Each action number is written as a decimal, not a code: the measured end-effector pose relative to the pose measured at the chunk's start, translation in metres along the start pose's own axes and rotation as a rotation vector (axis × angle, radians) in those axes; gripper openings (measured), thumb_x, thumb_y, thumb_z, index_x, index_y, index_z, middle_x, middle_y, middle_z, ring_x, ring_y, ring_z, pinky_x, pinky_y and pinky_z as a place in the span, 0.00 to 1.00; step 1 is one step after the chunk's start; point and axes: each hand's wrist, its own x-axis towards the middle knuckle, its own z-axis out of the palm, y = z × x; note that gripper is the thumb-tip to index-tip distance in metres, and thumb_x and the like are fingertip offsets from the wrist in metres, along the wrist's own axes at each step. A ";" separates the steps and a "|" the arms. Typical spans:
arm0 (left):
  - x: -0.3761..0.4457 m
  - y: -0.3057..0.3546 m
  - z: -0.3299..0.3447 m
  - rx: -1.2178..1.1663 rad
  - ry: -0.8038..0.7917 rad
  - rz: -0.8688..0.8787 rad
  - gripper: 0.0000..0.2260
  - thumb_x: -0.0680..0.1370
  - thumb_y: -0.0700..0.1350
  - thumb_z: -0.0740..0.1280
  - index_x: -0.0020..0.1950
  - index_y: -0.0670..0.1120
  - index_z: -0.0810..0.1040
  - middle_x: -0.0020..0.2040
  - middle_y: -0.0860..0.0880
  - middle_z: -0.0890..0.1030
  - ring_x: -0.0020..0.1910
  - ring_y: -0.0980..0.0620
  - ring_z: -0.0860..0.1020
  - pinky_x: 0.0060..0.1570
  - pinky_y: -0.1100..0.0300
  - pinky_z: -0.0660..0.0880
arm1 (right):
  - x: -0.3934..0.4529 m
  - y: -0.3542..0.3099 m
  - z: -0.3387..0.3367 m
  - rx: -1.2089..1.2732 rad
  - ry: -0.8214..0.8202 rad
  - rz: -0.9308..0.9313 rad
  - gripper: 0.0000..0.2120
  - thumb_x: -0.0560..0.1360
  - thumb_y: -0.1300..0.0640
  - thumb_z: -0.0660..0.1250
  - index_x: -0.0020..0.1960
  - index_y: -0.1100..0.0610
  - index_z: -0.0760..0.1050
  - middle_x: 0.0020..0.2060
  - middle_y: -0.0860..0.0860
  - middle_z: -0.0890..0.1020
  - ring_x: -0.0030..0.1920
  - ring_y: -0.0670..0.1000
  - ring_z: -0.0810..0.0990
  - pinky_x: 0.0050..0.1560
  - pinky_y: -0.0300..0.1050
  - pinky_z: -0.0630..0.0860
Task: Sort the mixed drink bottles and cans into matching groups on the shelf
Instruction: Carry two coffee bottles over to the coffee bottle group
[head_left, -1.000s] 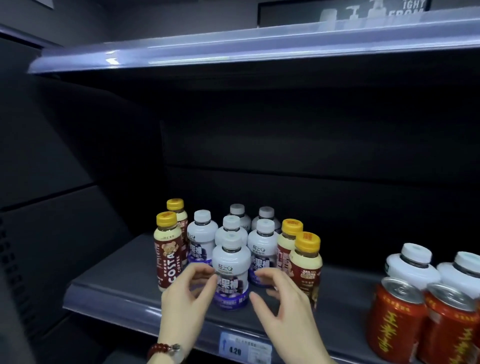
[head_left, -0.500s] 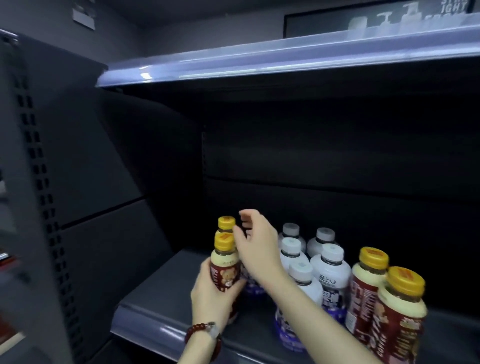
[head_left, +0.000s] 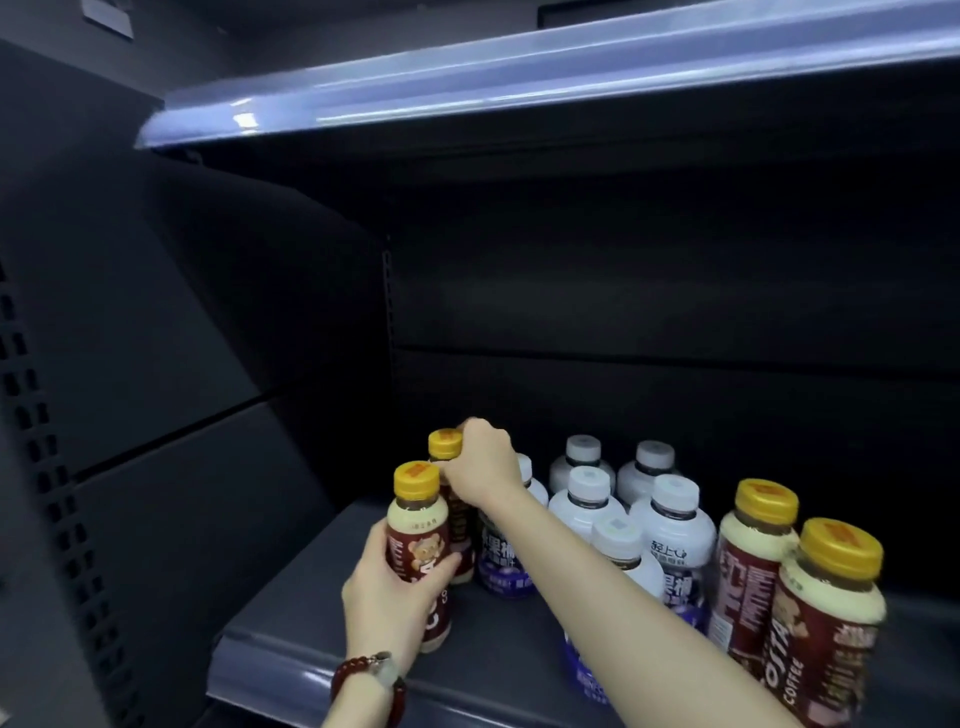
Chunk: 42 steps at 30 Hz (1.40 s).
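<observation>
My left hand (head_left: 388, 597) wraps the body of a brown coffee bottle with a yellow cap (head_left: 418, 540) at the front left of the dark shelf (head_left: 291, 660). Reaching across, my right hand (head_left: 480, 467) grips the neck of a second yellow-capped coffee bottle (head_left: 445, 444) just behind the first. Several white bottles with purple labels (head_left: 670, 525) cluster in the middle, partly hidden by my right forearm. Two more coffee bottles (head_left: 826, 608) stand at the front right.
The shelf's left side panel (head_left: 156, 364) and back wall (head_left: 649, 312) enclose the space. An upper shelf edge (head_left: 519, 83) runs overhead. Bare shelf floor lies left of the bottles, beside my left hand.
The view swung left and closer. My left hand closed on the front left coffee bottle; my right hand crossed over from the white bottle and closed on the coffee bottle behind it.
</observation>
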 end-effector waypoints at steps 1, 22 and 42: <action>0.000 0.001 0.000 -0.002 0.010 -0.005 0.25 0.64 0.46 0.78 0.59 0.51 0.76 0.41 0.57 0.79 0.39 0.66 0.75 0.38 0.72 0.67 | -0.001 0.000 0.001 0.015 0.002 -0.008 0.16 0.70 0.55 0.71 0.54 0.61 0.74 0.51 0.58 0.81 0.53 0.60 0.80 0.50 0.53 0.78; -0.127 0.133 0.009 -0.227 -0.293 0.070 0.21 0.56 0.45 0.81 0.41 0.64 0.78 0.37 0.69 0.83 0.38 0.71 0.80 0.40 0.64 0.73 | -0.163 0.020 -0.225 0.458 0.409 -0.360 0.14 0.71 0.50 0.73 0.53 0.56 0.80 0.43 0.48 0.86 0.46 0.45 0.84 0.49 0.46 0.82; -0.355 0.236 0.249 -0.324 -0.988 0.255 0.27 0.47 0.59 0.76 0.44 0.72 0.78 0.40 0.71 0.83 0.41 0.73 0.79 0.43 0.72 0.76 | -0.389 0.251 -0.440 0.181 0.771 0.157 0.11 0.70 0.53 0.75 0.52 0.49 0.79 0.43 0.45 0.86 0.47 0.42 0.84 0.54 0.47 0.80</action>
